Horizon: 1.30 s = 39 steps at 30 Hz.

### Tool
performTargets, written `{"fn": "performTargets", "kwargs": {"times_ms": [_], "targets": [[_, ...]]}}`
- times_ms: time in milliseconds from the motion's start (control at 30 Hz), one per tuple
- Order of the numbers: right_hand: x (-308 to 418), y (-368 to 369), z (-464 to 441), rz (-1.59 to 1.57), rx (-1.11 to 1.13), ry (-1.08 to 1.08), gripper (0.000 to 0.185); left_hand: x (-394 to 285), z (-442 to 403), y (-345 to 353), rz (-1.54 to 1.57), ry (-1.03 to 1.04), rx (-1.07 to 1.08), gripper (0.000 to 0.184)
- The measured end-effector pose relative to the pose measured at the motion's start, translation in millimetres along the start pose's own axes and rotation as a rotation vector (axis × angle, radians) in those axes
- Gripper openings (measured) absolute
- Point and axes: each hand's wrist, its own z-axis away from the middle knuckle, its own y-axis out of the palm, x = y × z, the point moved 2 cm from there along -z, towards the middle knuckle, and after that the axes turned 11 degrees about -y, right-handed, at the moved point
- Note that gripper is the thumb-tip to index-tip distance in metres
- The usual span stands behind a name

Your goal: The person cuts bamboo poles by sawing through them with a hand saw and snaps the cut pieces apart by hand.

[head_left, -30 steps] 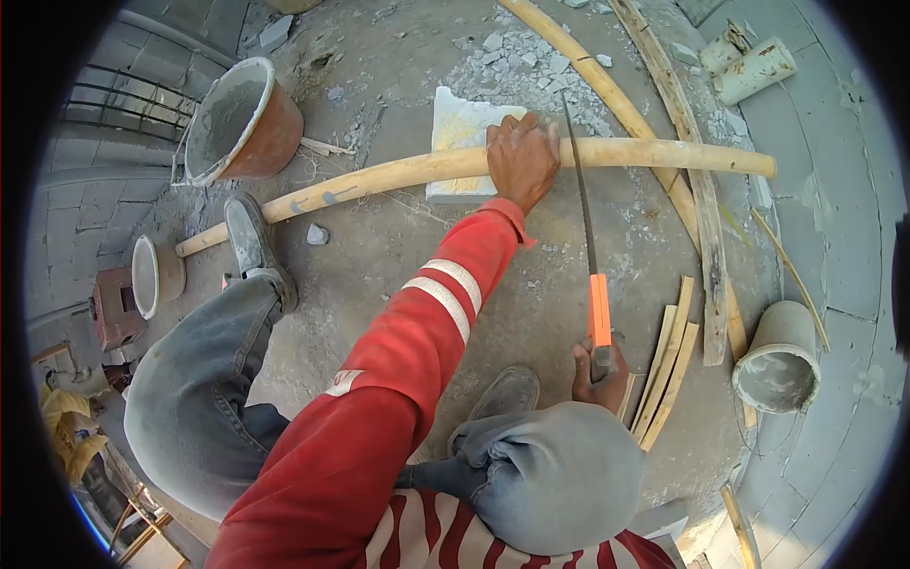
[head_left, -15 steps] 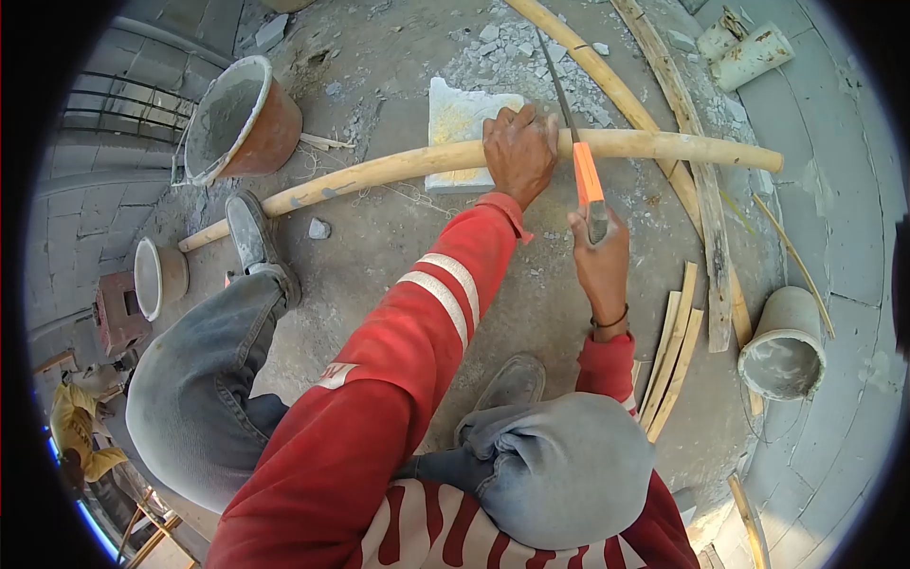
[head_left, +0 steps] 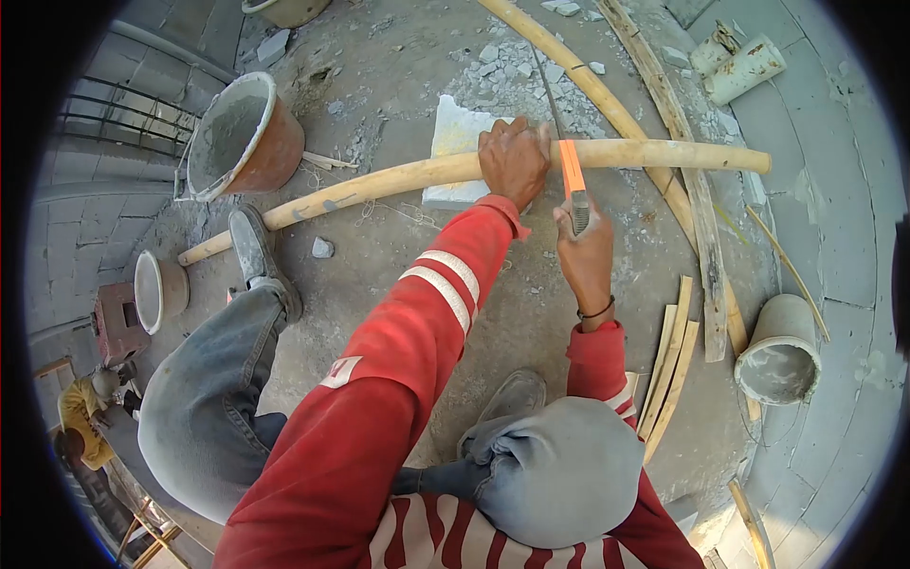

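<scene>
My left hand point(head_left: 515, 161) is wrapped over a long, curved wooden pole point(head_left: 379, 180), close to a white block point(head_left: 457, 128) beneath it. Just right of that hand, a handsaw point(head_left: 573, 169) crosses the pole, its dark blade pointing away from me. My right hand point(head_left: 585, 248) grips the saw's orange and grey handle, whose front end reaches the pole. The left shoe point(head_left: 248, 242) rests against the pole near its left end. Exactly where the blade's teeth meet the wood is hard to see.
A second pole point(head_left: 607, 85) and a rough plank point(head_left: 701, 218) cross under the right end. Thin strips point(head_left: 671, 370) lie near a bucket point(head_left: 779, 351). At left are a large tub point(head_left: 256, 142), a small bucket point(head_left: 163, 289) and another person point(head_left: 83, 422).
The right hand and saw have come from near my knee up to the pole, then shifted slightly left. The left hand stays on the pole.
</scene>
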Motion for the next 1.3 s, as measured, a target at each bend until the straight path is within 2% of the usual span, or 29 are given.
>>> {"fn": "performTargets", "kwargs": {"times_ms": [133, 167, 233, 300, 367, 400, 467, 533, 567, 633, 667, 700, 800, 833, 900, 933, 1000, 1067, 1133, 1233, 1267, 1300], "targets": [[28.5, -45.6, 164.6, 0.182, -0.071, 0.134, 0.013, -0.3, 11.8, 0.6, 0.027, -0.020, 0.015, 0.037], [17.0, -51.3, 166.7, 0.182, -0.067, 0.130, 0.013, -0.1, 13.3, 0.1, 0.063, -0.019, 0.005, 0.037], [34.7, -62.5, 156.8, 0.041, 0.003, 0.353, 0.012, 2.7, 25.3, -3.8, 0.064, -0.020, -0.003, 0.037], [9.9, -33.7, 60.2, -0.007, 0.027, 0.107, 0.012, -5.9, 17.0, -3.8, 0.100, 0.013, -0.058, 0.037], [-14.9, -0.9, -0.5, -0.023, 0.029, 0.005, 0.013, 1.3, 10.0, -1.2, -0.005, 0.006, 0.019, 0.037], [-10.8, -3.0, 7.2, -0.029, 0.023, -0.005, 0.013, 0.8, 4.4, -0.2, -0.008, 0.014, 0.009, 0.037], [7.1, -21.7, 78.2, 0.007, -0.107, 0.024, 0.014, 2.4, 10.2, 3.9, -0.014, -0.015, 0.022, 0.038], [27.8, -46.5, 151.3, 0.146, -0.070, 0.019, 0.014, 2.7, 11.9, 3.0, 0.026, -0.023, 0.022, 0.038], [21.6, -46.3, 141.8, 0.147, -0.070, 0.010, 0.014, 2.7, 12.5, 3.2, 0.060, -0.027, 0.030, 0.037], [13.1, -44.2, 118.3, -0.090, -0.043, 0.208, 0.016, 2.3, 20.5, 1.3, 0.038, -0.006, 0.010, 0.038], [4.2, -26.0, 63.7, -0.056, 0.004, 0.170, 0.017, -1.9, 16.3, -2.6, 0.025, 0.009, -0.047, 0.038], [-3.0, -10.7, 21.2, -0.029, 0.052, 0.125, 0.018, -1.6, 13.5, -5.4, 0.046, 0.007, 0.001, 0.038], [-10.2, -8.3, 45.2, -0.036, -0.080, -0.031, 0.018, -1.1, 8.3, -0.2, -0.036, -0.023, 0.032, 0.039], [-4.3, -21.0, 92.2, 0.071, -0.079, 0.032, 0.015, -0.4, 10.5, -0.5, -0.009, -0.013, 0.010, 0.039], [3.4, -47.4, 192.2, 0.037, -0.059, 0.190, 0.014, -0.1, 12.9, 5.6, -0.005, -0.012, -0.010, 0.039], [1.4, -51.2, 195.3, 0.035, -0.055, 0.180, 0.014, 0.1, 10.0, 4.1, -0.006, -0.004, -0.032, 0.040], [4.8, -64.0, 223.6, 0.003, -0.059, 0.369, 0.013, 3.8, 16.3, -0.3, -0.028, -0.013, -0.017, 0.040], [2.6, -53.3, 139.7, -0.016, 0.016, 0.172, 0.011, -7.2, 13.7, -3.7, -0.010, 0.028, -0.025, 0.041], [-4.3, -23.6, 47.4, -0.081, -0.051, 0.044, 0.011, -2.9, 14.6, -2.8, 0.024, 0.022, -0.039, 0.042], [-3.2, -9.7, 17.7, -0.081, -0.131, -0.033, 0.012, -3.0, 5.0, -1.9, -0.007, 0.055, -0.039, 0.044], [-7.3, -8.0, 48.3, -0.127, -0.131, 0.023, 0.012, -0.1, 9.9, -0.9, -0.022, 0.021, 0.006, 0.045], [-9.1, -16.3, 98.4, -0.163, -0.134, 0.069, 0.013, 2.0, 10.8, 4.5, -0.003, 0.050, -0.068, 0.045]]}}
